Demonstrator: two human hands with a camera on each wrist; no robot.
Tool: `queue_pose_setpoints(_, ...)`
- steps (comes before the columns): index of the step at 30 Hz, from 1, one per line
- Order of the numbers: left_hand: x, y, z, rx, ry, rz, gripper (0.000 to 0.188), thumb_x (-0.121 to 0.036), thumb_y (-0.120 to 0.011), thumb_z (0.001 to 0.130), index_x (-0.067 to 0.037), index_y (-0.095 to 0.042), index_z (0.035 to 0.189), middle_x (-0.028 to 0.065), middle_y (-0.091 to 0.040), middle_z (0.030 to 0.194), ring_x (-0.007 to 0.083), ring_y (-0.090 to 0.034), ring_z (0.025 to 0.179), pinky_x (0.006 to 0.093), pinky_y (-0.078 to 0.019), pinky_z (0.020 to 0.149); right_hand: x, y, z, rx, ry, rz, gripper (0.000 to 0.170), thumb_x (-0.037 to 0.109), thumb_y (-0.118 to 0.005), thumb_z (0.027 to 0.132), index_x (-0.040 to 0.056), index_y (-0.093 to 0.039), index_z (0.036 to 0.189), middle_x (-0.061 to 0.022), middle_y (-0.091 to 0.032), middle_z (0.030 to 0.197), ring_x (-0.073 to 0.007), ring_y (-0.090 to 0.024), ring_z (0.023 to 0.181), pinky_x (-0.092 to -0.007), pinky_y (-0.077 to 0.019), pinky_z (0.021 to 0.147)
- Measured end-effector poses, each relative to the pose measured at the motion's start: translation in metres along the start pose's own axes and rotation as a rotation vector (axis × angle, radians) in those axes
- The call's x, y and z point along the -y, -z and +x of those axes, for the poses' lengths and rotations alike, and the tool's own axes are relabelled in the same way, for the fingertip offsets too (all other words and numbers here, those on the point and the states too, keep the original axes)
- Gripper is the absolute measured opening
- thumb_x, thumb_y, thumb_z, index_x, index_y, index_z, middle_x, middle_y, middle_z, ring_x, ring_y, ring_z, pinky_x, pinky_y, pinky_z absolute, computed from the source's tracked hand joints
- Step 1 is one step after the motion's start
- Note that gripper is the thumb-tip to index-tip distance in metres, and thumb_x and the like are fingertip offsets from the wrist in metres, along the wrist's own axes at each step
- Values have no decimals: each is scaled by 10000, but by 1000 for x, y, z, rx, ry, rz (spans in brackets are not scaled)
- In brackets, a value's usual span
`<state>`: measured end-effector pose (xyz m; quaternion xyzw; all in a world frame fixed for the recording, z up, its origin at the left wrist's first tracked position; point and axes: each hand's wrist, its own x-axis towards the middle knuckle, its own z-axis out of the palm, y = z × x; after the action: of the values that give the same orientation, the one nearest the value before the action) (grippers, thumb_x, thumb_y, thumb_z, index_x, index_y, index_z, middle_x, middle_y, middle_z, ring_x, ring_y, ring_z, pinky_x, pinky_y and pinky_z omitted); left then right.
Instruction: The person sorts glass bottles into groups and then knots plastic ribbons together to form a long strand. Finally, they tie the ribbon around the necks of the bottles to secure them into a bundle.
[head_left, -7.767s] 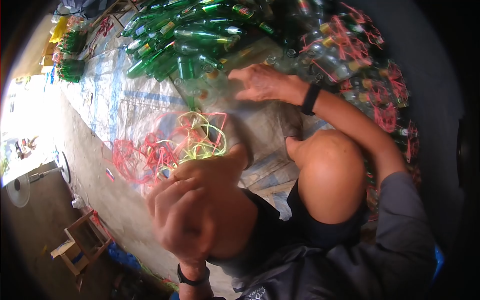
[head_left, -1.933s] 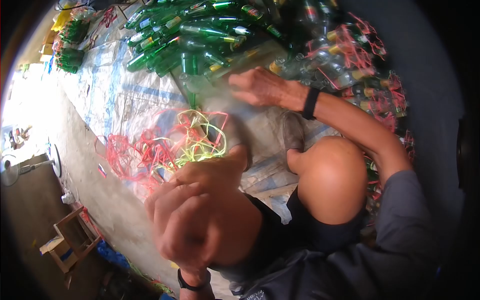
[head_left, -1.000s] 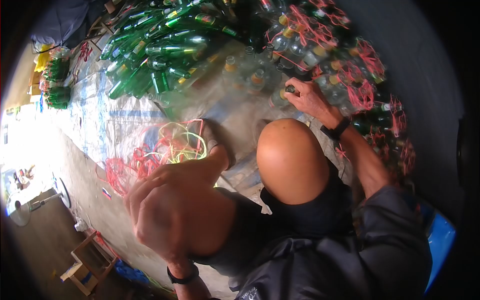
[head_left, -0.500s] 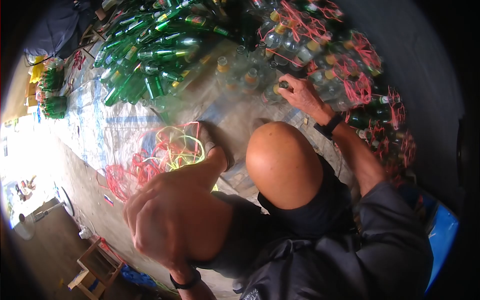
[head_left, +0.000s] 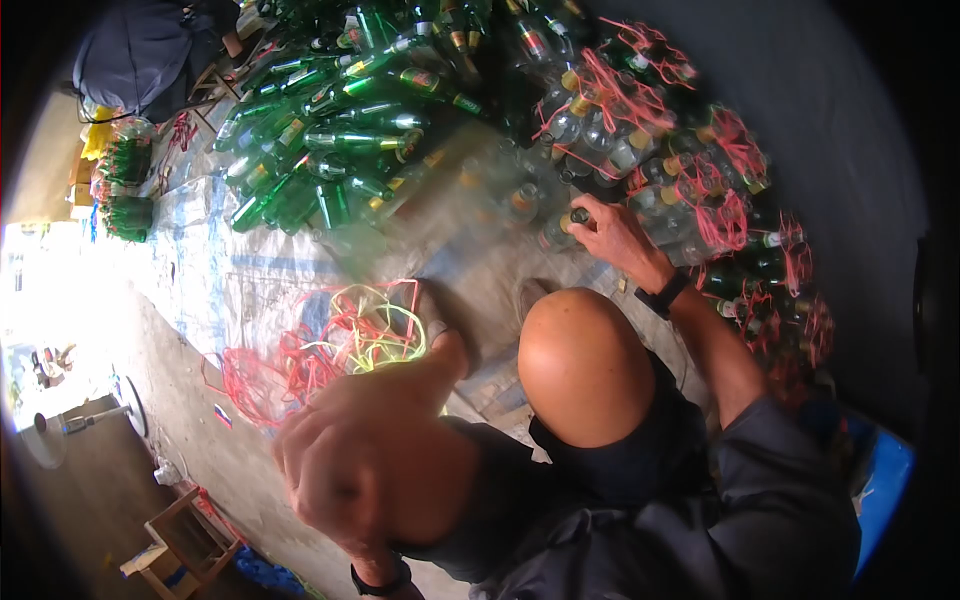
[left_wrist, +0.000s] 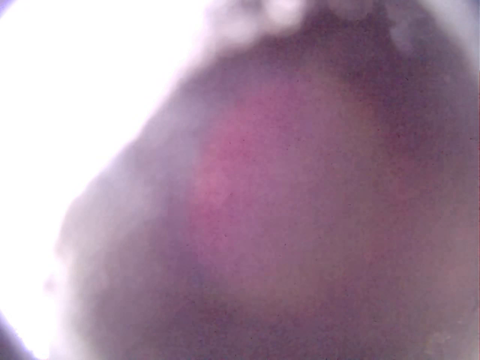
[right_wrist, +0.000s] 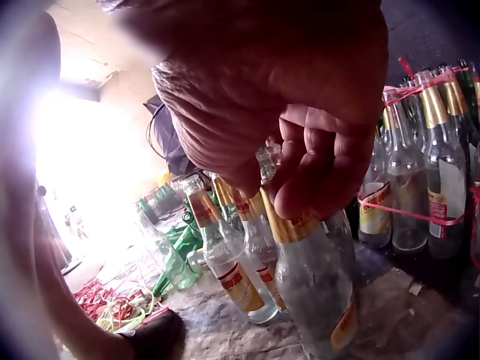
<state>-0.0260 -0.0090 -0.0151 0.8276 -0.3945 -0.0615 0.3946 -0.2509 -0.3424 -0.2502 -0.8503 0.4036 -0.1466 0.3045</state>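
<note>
My right hand (head_left: 620, 240) grips a clear glass bottle (right_wrist: 315, 289) by its gold-foiled neck. The bottle stands almost upright over the sheeted floor, and its mouth shows between thumb and fingers in the head view. Close beside it in the right wrist view are more clear bottles (right_wrist: 238, 277) with gold necks and red-and-yellow labels. My left hand (head_left: 330, 470) rests on my left knee with relaxed fingers, holding nothing. The left wrist view is only a blur.
Clear bottles bundled with red twine (right_wrist: 450, 172) stand to the right along a dark wall (head_left: 820, 130). A heap of green bottles (head_left: 320, 140) lies ahead. Loose red and yellow twine (head_left: 330, 345) lies by my left foot. A wooden stool (head_left: 190, 525) is at lower left.
My right hand has moved rightward from near the green heap to beside the tied bundles and now grips a bottle neck. The head view has shifted. My left hand stays on the knee.
</note>
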Motion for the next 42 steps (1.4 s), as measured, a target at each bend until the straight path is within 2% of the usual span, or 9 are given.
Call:
queue_pose_setpoints(10,25,16,18,114,-126,-73,309,-170,-726,739,25,-712,977,165,-688,1087,348,-620,1110,486,-462,1027,-5,7,-10,50,-78,-7,561,187,-797,806,94,-577,1314,-103,-670,726,-292,-685,675,-394,-541,643)
queue_pose_setpoints(13,43,30,32,294,32,-236,296,-218,-704,857,34,-707,1014,155,-687,1095,296,-628,1109,447,-480,1019,-5,13,-18,51,-147,19,620,212,-785,836,97,-530,1389,-142,-710,784,-354,-711,743,-432,-545,662)
queue_pose_setpoints(15,49,21,55,240,382,-402,322,-254,-642,968,41,-697,1085,149,-692,1110,231,-639,1099,384,-509,990,-18,13,-26,-8,-83,5,594,167,-779,845,67,-537,1379,-131,-692,763,-320,-695,700,-416,-534,646)
queue_pose_setpoints(17,59,4,72,264,216,-152,319,-235,-592,1015,40,-683,1149,131,-700,1116,184,-655,1064,334,-527,960,-27,15,-37,-23,-58,28,567,131,-769,851,45,-545,1364,-126,-670,743,-298,-671,670,-404,-524,639)
queue_pose_setpoints(18,89,-1,90,331,391,-359,321,-239,-630,1000,23,-683,1177,118,-707,1118,173,-668,1027,331,-538,935,-29,16,-43,-48,-37,42,539,95,-758,857,24,-552,1350,-121,-648,723,-276,-648,641,-393,-513,632)
queue_pose_setpoints(21,187,-41,126,317,315,-305,444,-228,-742,938,1,-621,1299,69,-687,1167,142,-658,970,278,-530,817,-28,18,-64,-65,-72,93,485,36,-735,863,-8,-567,1316,-109,-587,674,-239,-590,601,-367,-489,621)
queue_pose_setpoints(32,278,-158,213,274,-42,405,466,-401,-735,850,-153,-680,1240,222,-720,1116,404,-687,1025,469,-543,859,-31,13,-127,0,-235,30,383,93,-692,889,9,-600,1252,-114,-579,631,-207,-553,534,-355,-466,561)
queue_pose_setpoints(37,266,-163,213,297,-88,489,352,-376,-707,887,-115,-704,1122,175,-732,1077,401,-699,943,490,-539,788,-19,8,-126,101,-314,45,333,114,-690,897,13,-622,1206,-142,-615,680,-246,-594,570,-375,-487,585)
queue_pose_setpoints(42,213,-153,199,437,-70,633,339,-394,-707,883,-96,-722,1044,205,-736,936,403,-704,868,489,-538,746,17,-2,-91,7,-68,100,256,115,-702,893,7,-658,1121,-176,-661,750,-313,-664,642,-401,-523,607)
